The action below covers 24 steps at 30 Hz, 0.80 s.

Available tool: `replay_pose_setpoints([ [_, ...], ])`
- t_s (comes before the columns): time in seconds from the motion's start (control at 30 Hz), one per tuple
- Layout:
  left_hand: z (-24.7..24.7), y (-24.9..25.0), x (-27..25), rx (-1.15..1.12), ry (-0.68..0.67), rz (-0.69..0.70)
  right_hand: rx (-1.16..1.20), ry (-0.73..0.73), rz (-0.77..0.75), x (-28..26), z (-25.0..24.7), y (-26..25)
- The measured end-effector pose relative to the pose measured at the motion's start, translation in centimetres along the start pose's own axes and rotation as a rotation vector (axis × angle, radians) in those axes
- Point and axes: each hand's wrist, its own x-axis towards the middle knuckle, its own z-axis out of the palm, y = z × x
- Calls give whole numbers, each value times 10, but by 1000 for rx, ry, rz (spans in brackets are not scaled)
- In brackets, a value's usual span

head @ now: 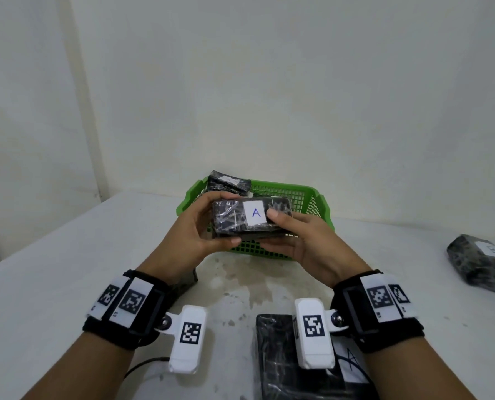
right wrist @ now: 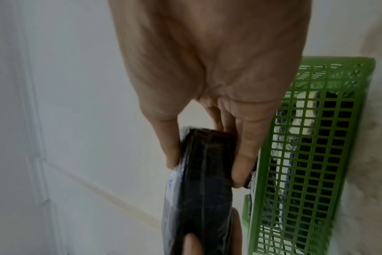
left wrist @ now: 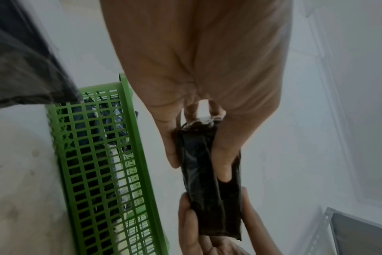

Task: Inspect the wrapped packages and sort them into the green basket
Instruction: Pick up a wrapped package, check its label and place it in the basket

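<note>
Nearest the person, a flat black wrapped package (head: pixel 280 359) lies on the table (head: pixel 53 298), partly under the right wrist, with a white label bearing what reads as an "A" at its right side. A further wrapped package (head: pixel 482 264) rests well apart at the right edge of the table, label up, its lettering too small to read. Above the table, both hands hold one black package with the "A" label (head: pixel 253 219) between them. The left hand (head: pixel 194 235) is curled round its left end, thumb under the near edge and fingers over the far edge. The right hand (head: pixel 301 238) grips the right end, thumb pressed on the upper face just beside the label and fingers underneath. The wrist views confirm that each hand clamps an end of the package, with nothing else in either hand. The package's long axis runs left to right, roughly parallel to the near wall of the green basket (head: pixel 317 194), and the label faces the person, which suggests the inspection step is in hand. The package hangs directly over the near wall of the basket, so the basket interior lies just beyond and below both hands, and neither hand is clearly nearer. Placement calls for a short forward and downward move. A wrapped package in the basket (head: pixel 229 181) leans over the far left corner, and the mesh shows more dark wrapping inside.
</note>
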Motion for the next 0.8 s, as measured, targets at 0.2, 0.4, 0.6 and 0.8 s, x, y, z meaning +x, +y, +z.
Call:
replay_pose_setpoints([
  [0.2,6,-8,5,-214,79,-154,-48,107,-82,6,-2,6],
  [0.4,9,-10,4,-178,45,-170,-104,67,-151,0,0,3],
  [0.6,5,-12,7,-244,139,-169,-152,85,-122,6,-2,8],
  [0.8,1,-10,5,-161,120,-159,-193,83,-140,2,-6,6],
])
